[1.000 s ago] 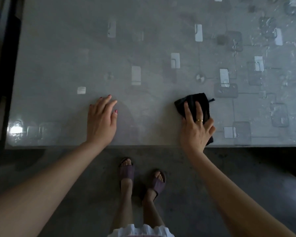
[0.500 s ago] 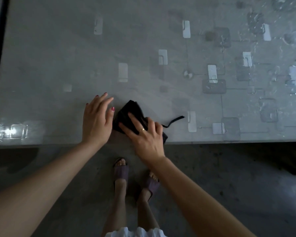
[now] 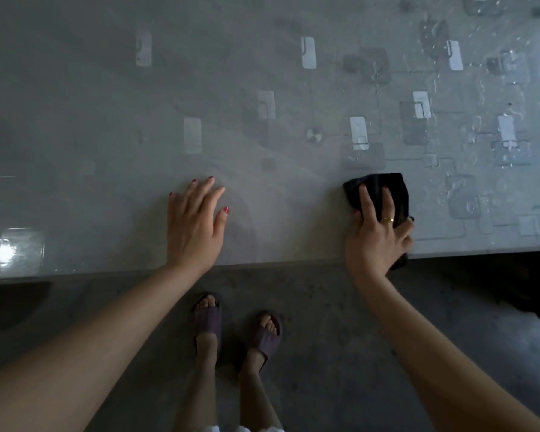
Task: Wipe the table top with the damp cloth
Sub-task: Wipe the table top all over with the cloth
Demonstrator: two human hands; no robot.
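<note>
Since half a second ago, the right hand (image 3: 375, 232) has swept the crumpled black cloth (image 3: 381, 191) away from the left hand (image 3: 194, 222), out along the near edge of the glossy grey table (image 3: 91, 135) with its pale square pattern. Now the two hands sit well apart. Her right hand presses flat on the cloth, fingers spread over it, a gold ring (image 3: 387, 219) on one finger; a corner of cloth hangs over the table edge beneath the palm. Her left hand lies open and empty on the table, palm down. Below, two feet in purple slide sandals (image 3: 208, 319) stand on the dark concrete floor (image 3: 340, 322).
</note>
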